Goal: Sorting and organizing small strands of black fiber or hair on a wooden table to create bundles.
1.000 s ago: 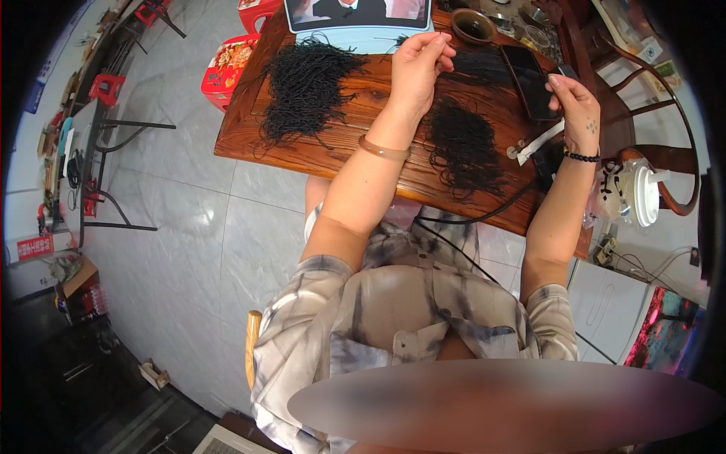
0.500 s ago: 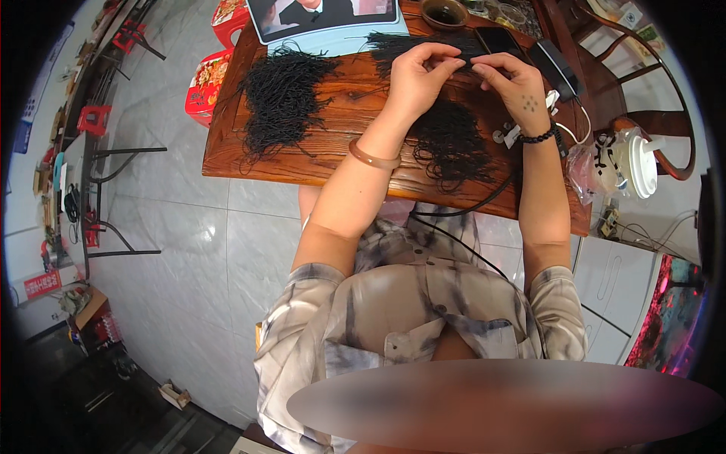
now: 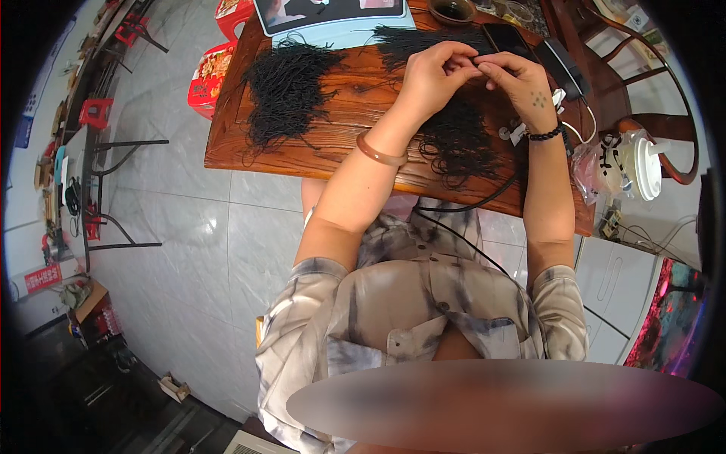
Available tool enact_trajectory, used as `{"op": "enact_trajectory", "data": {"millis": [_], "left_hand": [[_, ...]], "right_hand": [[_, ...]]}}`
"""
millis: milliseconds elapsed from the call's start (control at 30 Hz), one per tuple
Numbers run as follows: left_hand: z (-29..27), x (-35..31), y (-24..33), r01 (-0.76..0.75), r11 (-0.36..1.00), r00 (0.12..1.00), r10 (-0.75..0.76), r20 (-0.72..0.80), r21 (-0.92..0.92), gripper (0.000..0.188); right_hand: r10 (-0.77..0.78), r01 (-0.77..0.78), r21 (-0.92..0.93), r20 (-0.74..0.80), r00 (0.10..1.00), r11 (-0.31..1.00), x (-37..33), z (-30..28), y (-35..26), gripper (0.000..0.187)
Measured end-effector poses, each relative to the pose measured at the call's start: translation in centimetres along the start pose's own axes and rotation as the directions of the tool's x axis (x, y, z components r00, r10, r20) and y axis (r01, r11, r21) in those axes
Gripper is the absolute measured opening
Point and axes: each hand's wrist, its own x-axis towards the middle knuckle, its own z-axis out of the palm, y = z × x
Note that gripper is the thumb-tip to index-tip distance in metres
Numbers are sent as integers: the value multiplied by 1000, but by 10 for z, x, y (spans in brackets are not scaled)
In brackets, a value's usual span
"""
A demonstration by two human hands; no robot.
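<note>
Over the wooden table [image 3: 352, 110], my left hand [image 3: 432, 82] and my right hand [image 3: 527, 89] meet at their fingertips. Each has thumb and forefinger pinched; whatever sits between them is too small to make out. Below the hands lies a bundle of thin black cords [image 3: 460, 147], partly covered by my left wrist. Another spread of black cords [image 3: 420, 47] extends behind my left hand. A larger tangled heap of black cords [image 3: 291, 92] rests at the table's left side.
A tablet [image 3: 333, 19] on a light blue base stands at the far edge, near a brown bowl [image 3: 452, 10]. Right of my hands are a phone [image 3: 505, 39], a black box-shaped device [image 3: 561, 68] with a white cable, and a bagged white-lidded cup [image 3: 644, 168]. Red boxes [image 3: 209, 79] stand at left.
My fingertips have come together from slightly apart, with my left hand shifting right. The whole view has shifted a little; the cord heaps look the same.
</note>
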Motion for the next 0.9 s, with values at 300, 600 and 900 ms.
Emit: {"op": "enact_trajectory", "data": {"millis": [300, 600, 900], "left_hand": [[-4, 1, 4, 21, 996, 999, -25, 41, 85, 26], [-1, 2, -1, 113, 964, 989, -87, 118, -240, 21], [-3, 0, 4, 252, 905, 964, -202, 174, -344, 17]], "right_hand": [[-11, 11, 4, 22, 1000, 1000, 1, 2, 3, 14], [-217, 216, -14, -44, 975, 976, 0, 4, -2, 14], [-217, 220, 14, -105, 971, 975, 1, 11, -1, 16]]}}
